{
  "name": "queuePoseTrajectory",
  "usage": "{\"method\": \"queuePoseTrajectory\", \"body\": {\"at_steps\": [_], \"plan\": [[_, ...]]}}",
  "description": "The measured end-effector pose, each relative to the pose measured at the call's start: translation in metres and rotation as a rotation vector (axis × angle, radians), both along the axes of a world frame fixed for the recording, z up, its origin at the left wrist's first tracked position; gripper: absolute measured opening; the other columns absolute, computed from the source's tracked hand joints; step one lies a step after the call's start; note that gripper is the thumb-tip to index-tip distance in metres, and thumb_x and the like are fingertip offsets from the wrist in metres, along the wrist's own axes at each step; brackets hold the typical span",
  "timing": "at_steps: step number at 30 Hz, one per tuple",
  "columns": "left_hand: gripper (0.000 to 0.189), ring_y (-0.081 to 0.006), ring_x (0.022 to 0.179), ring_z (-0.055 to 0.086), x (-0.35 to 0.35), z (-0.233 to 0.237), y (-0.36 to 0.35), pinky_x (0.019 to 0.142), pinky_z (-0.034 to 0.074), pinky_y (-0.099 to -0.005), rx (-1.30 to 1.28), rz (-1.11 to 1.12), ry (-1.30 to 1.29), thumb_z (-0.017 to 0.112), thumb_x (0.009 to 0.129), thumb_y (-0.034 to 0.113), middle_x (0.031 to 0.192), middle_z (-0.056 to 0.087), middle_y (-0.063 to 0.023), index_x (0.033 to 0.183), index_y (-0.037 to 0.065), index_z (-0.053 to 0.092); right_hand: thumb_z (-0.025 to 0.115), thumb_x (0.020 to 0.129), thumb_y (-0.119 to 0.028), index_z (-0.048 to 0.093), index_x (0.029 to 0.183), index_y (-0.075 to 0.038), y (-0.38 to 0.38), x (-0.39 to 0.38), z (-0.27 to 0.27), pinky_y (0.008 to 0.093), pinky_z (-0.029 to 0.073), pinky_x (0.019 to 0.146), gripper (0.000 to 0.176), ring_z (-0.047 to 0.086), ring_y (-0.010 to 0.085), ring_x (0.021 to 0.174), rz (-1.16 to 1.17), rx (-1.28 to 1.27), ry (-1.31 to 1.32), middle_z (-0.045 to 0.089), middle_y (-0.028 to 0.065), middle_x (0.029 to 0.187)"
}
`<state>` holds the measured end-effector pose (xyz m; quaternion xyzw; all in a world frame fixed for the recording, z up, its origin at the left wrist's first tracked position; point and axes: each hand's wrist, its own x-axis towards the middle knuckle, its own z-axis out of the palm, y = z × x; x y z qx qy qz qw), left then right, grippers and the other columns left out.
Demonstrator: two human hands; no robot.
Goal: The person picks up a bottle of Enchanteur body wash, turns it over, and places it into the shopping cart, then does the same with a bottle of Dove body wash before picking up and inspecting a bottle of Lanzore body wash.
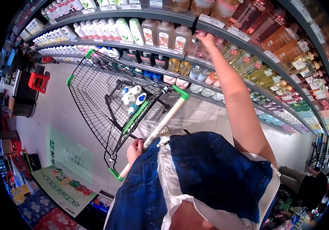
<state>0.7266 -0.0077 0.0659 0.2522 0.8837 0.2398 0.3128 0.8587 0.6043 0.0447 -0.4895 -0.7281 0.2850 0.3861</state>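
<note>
My left hand [135, 149] is closed round the pale handle [171, 114] of a shopping cart, near its lower end. Inside the black wire cart [91, 82] with green corners lie several white bottles [135, 91] with some blue parts. My right arm stretches up to the shelves, where my right hand [207, 39] is closed at the top of a clear pinkish bottle [199, 50]. The fingertips are partly hidden under the shelf edge above. Just left of this hand stand large brownish bottles [166, 33] with white and orange labels.
Curved shelves [160, 48] of bottles run across the top and down the right. A red stool [39, 81] stands at the left on the tiled floor [55, 103]. A green-and-white promotional display [63, 188] is at lower left. Another person [306, 184] is at lower right.
</note>
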Motion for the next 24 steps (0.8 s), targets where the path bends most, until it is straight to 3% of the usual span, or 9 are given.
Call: {"method": "queuePoseTrajectory", "body": {"at_steps": [7,11,12,15,19,22,24], "plan": [[0.023,-0.0317,0.073,0.067,-0.007,-0.004,-0.005,0.065,0.050,-0.0387,0.091,0.029,0.004,0.054,0.091,0.028,0.075,0.067,-0.0141,0.091,0.010,0.068,0.081,0.066,-0.029,0.060,0.109,-0.002,0.010,-0.005,-0.013,0.0390,0.043,0.090,0.055,0.060,0.0329,0.103,-0.038,-0.060,-0.130,0.065,0.0174,0.107],[0.022,-0.0313,0.072,0.067,-0.013,-0.006,-0.007,0.064,0.049,-0.0377,0.123,0.024,-0.013,0.054,0.092,0.025,0.074,0.067,-0.0151,0.091,0.009,0.068,0.078,0.067,-0.024,0.063,0.101,-0.002,0.002,0.002,-0.013,0.0387,0.049,0.081,0.043,0.065,0.0344,0.091,0.052,0.067,-0.129,0.068,0.0185,0.093],[0.021,-0.0313,0.071,0.067,-0.016,-0.008,-0.008,0.064,0.049,-0.0374,0.131,0.018,-0.014,0.054,0.092,0.024,0.074,0.066,-0.0156,0.091,0.008,0.068,0.078,0.071,-0.017,0.066,0.097,0.000,-0.010,0.001,-0.002,0.0335,0.049,0.078,0.033,0.065,0.0282,0.086,0.004,0.070,-0.166,0.070,0.0150,0.091],[0.020,-0.0311,0.071,0.067,-0.020,-0.011,-0.009,0.064,0.049,-0.0367,0.167,0.002,-0.024,0.054,0.092,0.022,0.074,0.066,-0.0167,0.091,0.007,0.067,0.078,0.070,-0.018,0.066,0.096,0.000,-0.034,0.002,0.023,0.0346,0.050,0.079,0.034,0.066,0.0270,0.086,0.004,0.027,-0.194,0.070,0.0140,0.090],[0.019,-0.0307,0.070,0.066,-0.027,-0.014,-0.012,0.064,0.049,-0.0359,0.225,-0.012,-0.073,0.055,0.092,0.019,0.073,0.065,-0.0180,0.091,0.005,0.066,0.079,0.070,-0.019,0.062,0.101,-0.001,-0.042,0.006,0.012,0.0342,0.051,0.078,0.039,0.066,0.0253,0.085,-0.010,0.102,-0.081,0.069,0.0127,0.092],[0.019,-0.0278,0.068,0.066,-0.034,-0.007,-0.012,0.064,0.049,-0.0344,0.167,-0.098,-0.095,0.055,0.092,0.018,0.074,0.065,-0.0183,0.095,0.002,0.065,0.079,0.069,-0.018,0.060,0.102,-0.004,-0.070,0.010,0.028,0.0366,0.051,0.076,0.040,0.067,0.0284,0.084,-0.046,0.055,-0.078,0.069,0.0126,0.088],[0.019,-0.0257,0.069,0.066,-0.038,-0.008,-0.018,0.064,0.049,-0.0333,0.238,-0.129,-0.175,0.055,0.092,0.016,0.075,0.066,-0.0186,0.098,0.001,0.064,0.076,0.073,-0.018,0.057,0.104,-0.004,-0.079,0.012,0.024,0.0358,0.052,0.075,0.039,0.067,0.0278,0.083,0.000,0.122,-0.085,0.068,0.0131,0.088]]}}
